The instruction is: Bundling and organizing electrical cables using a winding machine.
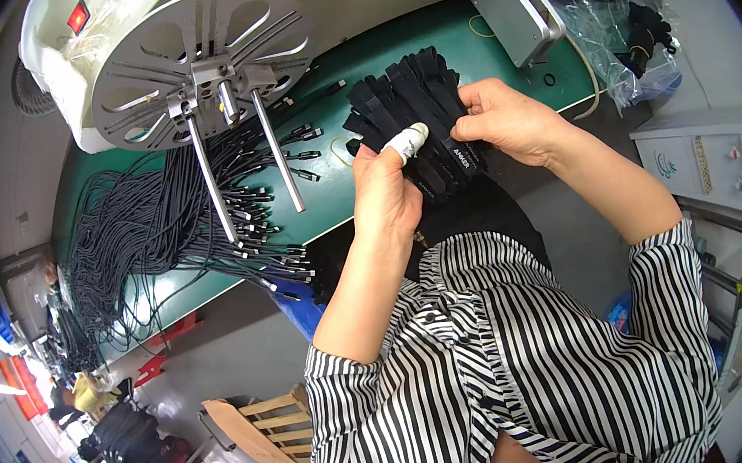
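Between my two hands is a fanned bundle of black fabric straps (406, 92), held just past the near edge of the green table. My left hand (384, 185) grips the bundle's left side, and its thumb wears a white wrap. On the right side, my right hand (504, 120) pinches a strap between thumb and bent fingers. The lower ends of the straps hang over my dark lap. To the left of my hands lies a large heap of black cables (162, 217) with silver plugs, spread across the table.
A round metal winding wheel (133, 71) with two long rods juts over the cables. A grey machine (515, 8) stands at the back right beside a clear plastic bag (602, 17). A white box (703, 165) is at the right, a wooden chair (261, 428) behind at lower left.
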